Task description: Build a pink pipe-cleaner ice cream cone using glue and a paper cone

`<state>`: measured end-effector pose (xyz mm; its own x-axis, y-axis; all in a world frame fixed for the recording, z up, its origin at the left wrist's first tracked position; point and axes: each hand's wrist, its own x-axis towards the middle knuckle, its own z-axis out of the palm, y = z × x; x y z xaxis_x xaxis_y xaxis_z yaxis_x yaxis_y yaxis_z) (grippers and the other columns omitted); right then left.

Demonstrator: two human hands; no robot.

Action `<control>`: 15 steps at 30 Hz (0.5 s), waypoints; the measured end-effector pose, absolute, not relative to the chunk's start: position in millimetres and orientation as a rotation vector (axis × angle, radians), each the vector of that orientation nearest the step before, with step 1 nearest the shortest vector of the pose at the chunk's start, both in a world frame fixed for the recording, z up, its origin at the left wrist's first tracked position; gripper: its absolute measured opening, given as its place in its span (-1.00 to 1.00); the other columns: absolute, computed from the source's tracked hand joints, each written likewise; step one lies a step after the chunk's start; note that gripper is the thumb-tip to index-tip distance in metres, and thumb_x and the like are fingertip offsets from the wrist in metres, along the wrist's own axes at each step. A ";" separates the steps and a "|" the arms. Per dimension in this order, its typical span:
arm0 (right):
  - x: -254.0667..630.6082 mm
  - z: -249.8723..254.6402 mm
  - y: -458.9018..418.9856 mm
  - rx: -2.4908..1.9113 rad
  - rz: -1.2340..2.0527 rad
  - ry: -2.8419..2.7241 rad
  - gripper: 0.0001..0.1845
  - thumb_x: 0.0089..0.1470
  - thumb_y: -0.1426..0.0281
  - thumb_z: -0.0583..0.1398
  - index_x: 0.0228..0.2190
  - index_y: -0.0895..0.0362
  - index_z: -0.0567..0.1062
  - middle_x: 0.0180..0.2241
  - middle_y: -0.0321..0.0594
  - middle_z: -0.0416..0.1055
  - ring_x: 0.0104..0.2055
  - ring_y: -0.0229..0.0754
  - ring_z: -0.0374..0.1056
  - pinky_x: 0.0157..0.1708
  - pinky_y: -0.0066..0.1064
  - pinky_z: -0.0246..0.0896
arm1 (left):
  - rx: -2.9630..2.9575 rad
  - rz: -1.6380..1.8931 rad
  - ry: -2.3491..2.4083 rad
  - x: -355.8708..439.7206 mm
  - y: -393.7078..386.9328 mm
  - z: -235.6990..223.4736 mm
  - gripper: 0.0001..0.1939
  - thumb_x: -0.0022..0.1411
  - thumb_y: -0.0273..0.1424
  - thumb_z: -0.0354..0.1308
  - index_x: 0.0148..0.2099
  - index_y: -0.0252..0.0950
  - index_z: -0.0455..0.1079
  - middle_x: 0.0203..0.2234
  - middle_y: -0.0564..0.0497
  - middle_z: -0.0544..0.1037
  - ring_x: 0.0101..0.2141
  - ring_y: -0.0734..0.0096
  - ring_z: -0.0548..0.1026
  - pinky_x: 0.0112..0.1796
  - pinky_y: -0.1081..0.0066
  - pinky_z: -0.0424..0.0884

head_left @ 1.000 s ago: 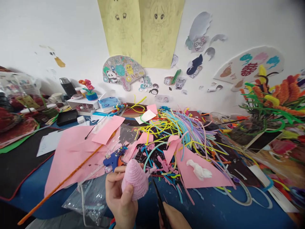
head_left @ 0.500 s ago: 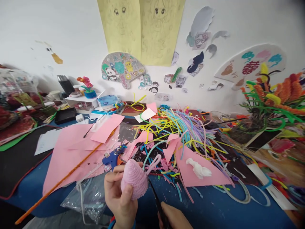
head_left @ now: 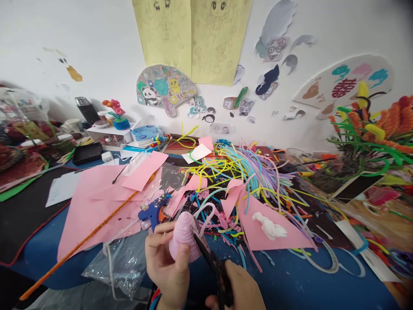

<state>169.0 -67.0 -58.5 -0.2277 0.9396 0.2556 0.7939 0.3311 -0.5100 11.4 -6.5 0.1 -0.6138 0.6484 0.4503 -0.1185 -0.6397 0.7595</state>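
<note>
A pink cone of coiled pipe cleaner [head_left: 183, 234] is gripped in my left hand [head_left: 169, 262], thumb in front and fingers behind. A loose pink pipe cleaner loop [head_left: 209, 215] sticks out from its right side. My right hand [head_left: 243, 284] is closed round the handles of black scissors [head_left: 214, 262]. The scissors' tip touches the cone's right side; whether the blades are apart is hard to make out. Just behind my left hand lies a blue and orange glue gun [head_left: 151, 214].
Pink sheets [head_left: 97, 193], a clear plastic bag [head_left: 116, 267] and a long orange pipe cleaner [head_left: 80, 239] lie at left. Loose coloured pipe cleaners [head_left: 245, 168] spread across the middle. A crumpled white tissue [head_left: 269, 226] rests on pink paper. Pipe cleaner flowers [head_left: 371, 129] stand at right.
The scissors have moved up and left, so their tip now lies against the cone's side. My left hand and the cone have shifted slightly right, turning the cone a little.
</note>
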 end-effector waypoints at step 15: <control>157.9 -81.3 -75.2 -1.494 0.265 -1.980 -0.70 0.26 0.15 0.12 -0.19 0.14 0.41 -0.51 -0.15 0.52 -0.50 -0.05 0.47 -0.48 -0.35 0.34 | 0.835 2.214 1.000 17.1 -4.1 -2.7 -0.72 0.04 -0.34 0.44 -0.31 -0.26 0.38 -0.29 0.03 0.52 -0.32 0.31 0.53 -0.27 0.28 0.48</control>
